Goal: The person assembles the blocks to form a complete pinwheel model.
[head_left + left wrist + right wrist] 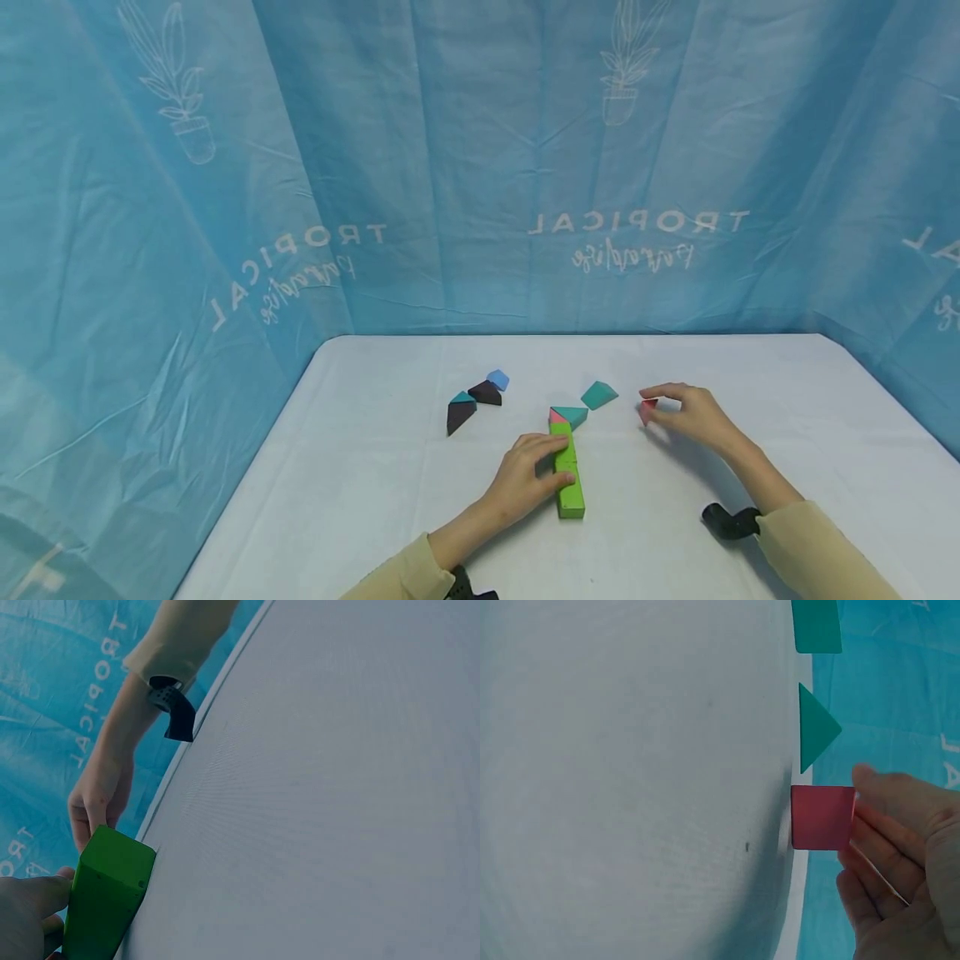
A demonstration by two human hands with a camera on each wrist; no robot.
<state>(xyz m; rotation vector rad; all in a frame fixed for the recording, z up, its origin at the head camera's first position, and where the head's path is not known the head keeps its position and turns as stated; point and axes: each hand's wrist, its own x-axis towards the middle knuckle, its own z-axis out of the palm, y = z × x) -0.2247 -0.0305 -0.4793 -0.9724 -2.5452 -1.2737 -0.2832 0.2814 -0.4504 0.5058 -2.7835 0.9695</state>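
Two green blocks (pixel 568 454) lie end to end on the white table. My left hand (pixel 525 477) rests on them, its thumb and a finger touching the top; the left wrist view shows the near end of this green row (pixel 109 892) beside the fingers. A pink triangular block and a teal triangular block (pixel 572 415) meet at the row's far end. To the right, my right hand (pixel 693 414) pinches a small pink block (pixel 646 411) between thumb and finger, its square face plain in the right wrist view.
A teal wedge (pixel 599 395) lies between the row and my right hand. Farther left are two dark blocks (pixel 461 417), a small teal-blue triangle (pixel 462 397) and a blue block (pixel 498 380). Blue printed curtains (pixel 480 167) hang around the white table (pixel 360 500).
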